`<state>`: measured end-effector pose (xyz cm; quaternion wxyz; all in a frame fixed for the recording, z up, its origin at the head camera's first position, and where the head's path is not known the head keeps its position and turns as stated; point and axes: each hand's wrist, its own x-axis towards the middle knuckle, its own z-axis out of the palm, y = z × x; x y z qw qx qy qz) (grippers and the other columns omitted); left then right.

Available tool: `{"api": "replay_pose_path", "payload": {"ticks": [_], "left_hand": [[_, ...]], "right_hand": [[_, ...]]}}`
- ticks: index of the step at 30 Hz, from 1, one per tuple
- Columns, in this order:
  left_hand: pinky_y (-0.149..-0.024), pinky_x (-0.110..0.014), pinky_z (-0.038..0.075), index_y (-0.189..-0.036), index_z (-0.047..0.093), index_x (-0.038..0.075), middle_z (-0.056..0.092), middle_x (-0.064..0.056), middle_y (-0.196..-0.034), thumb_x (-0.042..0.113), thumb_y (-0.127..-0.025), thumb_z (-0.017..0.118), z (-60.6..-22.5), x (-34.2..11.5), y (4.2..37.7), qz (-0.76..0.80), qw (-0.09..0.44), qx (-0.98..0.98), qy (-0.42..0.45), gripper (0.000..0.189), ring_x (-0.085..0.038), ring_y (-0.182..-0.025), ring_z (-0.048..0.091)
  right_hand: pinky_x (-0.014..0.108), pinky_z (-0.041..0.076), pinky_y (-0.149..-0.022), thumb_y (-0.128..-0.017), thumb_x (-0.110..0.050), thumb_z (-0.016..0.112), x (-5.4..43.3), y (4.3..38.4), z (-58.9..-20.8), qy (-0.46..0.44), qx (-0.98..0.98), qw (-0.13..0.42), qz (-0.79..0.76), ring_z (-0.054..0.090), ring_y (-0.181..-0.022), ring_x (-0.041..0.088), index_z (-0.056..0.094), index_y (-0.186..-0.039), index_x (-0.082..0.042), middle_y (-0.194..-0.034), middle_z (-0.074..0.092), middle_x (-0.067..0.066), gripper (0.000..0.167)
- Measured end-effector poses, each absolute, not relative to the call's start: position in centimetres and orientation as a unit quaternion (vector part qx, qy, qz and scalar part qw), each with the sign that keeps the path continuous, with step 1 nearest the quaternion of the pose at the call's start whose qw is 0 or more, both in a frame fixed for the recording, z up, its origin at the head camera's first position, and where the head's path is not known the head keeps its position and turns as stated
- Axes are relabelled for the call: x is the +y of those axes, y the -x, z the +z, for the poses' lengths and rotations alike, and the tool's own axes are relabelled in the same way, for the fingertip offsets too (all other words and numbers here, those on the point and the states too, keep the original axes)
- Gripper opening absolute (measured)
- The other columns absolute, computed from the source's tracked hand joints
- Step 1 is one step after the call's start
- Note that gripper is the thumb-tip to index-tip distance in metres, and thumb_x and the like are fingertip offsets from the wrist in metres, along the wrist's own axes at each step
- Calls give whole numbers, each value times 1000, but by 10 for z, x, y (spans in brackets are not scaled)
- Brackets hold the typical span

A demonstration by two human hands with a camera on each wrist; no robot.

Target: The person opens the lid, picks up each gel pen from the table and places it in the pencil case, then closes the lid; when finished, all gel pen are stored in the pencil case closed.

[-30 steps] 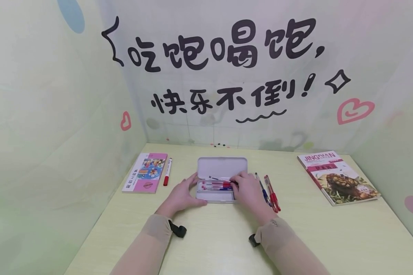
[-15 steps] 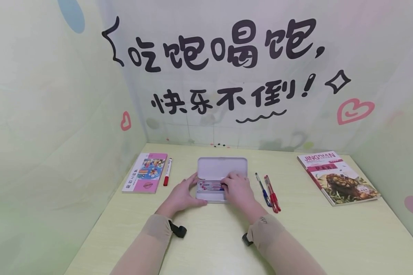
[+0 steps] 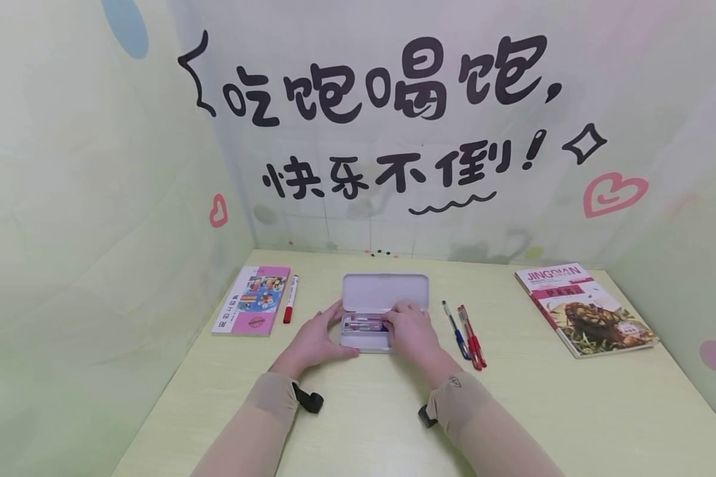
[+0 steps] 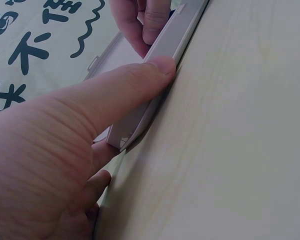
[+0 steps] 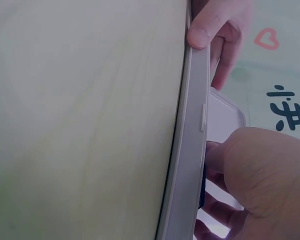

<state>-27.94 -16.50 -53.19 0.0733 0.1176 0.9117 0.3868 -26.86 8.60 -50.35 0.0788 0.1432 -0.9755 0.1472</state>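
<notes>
The fingers of the left hand (image 3: pixel 316 338) are parted wide from its thumb and grip the left end of a pale pencil case (image 3: pixel 364 341), thumb on the front wall, other fingers round the side. The right hand (image 3: pixel 412 331) has its fingers bent close together inside the right end, at the ends of the pens (image 3: pixel 364 325); a dark piece (image 5: pixel 203 192) shows by its thumb, but whether they pinch it I cannot tell. The case stands mid-surface (image 3: pixel 358 411), lid (image 3: pixel 384 291) raised. Just right lie a blue pen (image 3: pixel 456 329) and red pens (image 3: pixel 473 341); farther right, a magazine (image 3: pixel 587 311). On the left, a red-and-white marker (image 3: pixel 291 299) lies beside a pink-edged booklet (image 3: pixel 253 300).
</notes>
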Motion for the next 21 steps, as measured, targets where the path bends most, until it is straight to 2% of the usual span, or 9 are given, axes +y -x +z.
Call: {"api": "replay_pose_path", "payload": {"ticks": [9,16,21], "left_hand": [[-139,-68,22,-176,27,31,58,13,-166,59,-68,102,-535,-166,281,387,70,912,-120,134,-44,-170,26],[-139,-68,21,-176,26,33,56,14,-167,58,-68,102,-535,-166,281,383,73,913,-119,135,-42,-170,25],[-139,-68,20,-176,26,34,55,15,-168,59,-69,102,-534,-166,281,377,74,916,-116,134,-41,-171,24]], "right_hand": [[54,57,-101,-106,-24,74,90,269,-505,-149,-967,104,181,67,-114,29,83,-117,-21,-116,77,2,15],[58,57,-110,-105,-26,74,97,268,-504,-130,-963,106,212,68,-120,32,80,-122,-18,-125,76,7,20],[56,59,-108,-106,-24,73,109,266,-505,-105,-958,122,239,69,-119,34,79,-124,-14,-126,76,9,22]]}}
